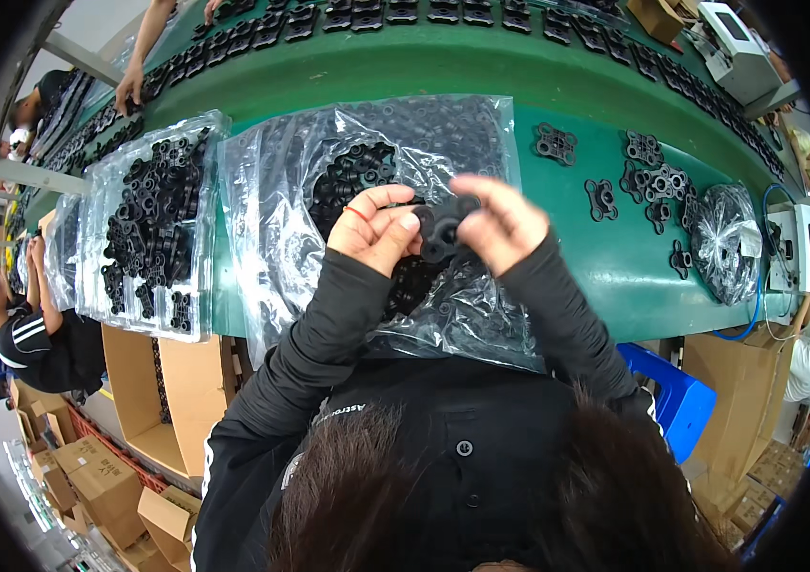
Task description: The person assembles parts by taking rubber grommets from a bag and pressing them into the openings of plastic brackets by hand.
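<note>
In front of my chest, my left hand (pixel 376 229) pinches a black plastic part with round lobes (pixel 440 232) between thumb and fingers. My right hand (pixel 505 224), a little blurred, grips the same part from its right side. Part of its shape is hidden behind my fingers. Below both hands lies a large clear plastic bag (pixel 271 200), open in the middle. Inside it is a heap of small black ring-like parts (pixel 364 168), partly covered by my hands.
A clear tray of black parts (pixel 152 210) lies to the left. Several four-lobed black pieces (pixel 554 144) and a filled bag (pixel 726 238) sit right on the green table (pixel 595 276). Black pieces line the far belt (pixel 367 71). A co-worker's hand (pixel 128 91) reaches in far left.
</note>
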A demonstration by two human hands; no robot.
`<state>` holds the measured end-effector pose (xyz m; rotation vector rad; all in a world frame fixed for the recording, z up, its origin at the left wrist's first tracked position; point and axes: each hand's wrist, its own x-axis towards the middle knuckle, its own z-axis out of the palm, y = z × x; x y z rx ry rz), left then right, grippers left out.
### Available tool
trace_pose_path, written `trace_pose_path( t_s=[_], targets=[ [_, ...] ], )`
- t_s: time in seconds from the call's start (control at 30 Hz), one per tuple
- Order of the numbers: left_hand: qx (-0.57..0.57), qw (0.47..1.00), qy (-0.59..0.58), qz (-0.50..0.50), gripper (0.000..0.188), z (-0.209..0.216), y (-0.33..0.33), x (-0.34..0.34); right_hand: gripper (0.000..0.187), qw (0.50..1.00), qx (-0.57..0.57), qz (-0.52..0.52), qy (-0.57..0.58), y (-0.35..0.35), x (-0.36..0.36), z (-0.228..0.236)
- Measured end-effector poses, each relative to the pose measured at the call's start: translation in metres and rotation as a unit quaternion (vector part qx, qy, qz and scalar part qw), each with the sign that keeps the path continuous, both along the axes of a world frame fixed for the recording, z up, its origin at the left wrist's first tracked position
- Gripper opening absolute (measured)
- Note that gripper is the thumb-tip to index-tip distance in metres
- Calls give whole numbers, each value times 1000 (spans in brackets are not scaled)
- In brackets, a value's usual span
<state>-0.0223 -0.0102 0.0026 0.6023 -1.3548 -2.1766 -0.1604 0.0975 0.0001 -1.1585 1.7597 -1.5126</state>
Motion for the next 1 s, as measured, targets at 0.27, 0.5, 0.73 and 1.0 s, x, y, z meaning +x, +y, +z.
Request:
trace_pose_path(
  t_s=[0.27, 0.5, 0.73, 1.0],
  targets=[
    [89, 995, 33, 37, 25, -17, -21, 14, 48, 761, 112, -214, 602, 3, -144, -95],
    [16, 970, 95, 221, 23, -19, -161, 103, 38, 810, 115, -193, 541, 28, -125, -93],
    [-57, 856, 23, 513, 37, 5, -242, 192, 37, 929, 116, -220, 274, 29, -92, -48],
    [-650, 666, -351, -104, 43, 22, -90, 34, 36, 936, -90, -165, -296, 25, -78, -14]
  ],
)
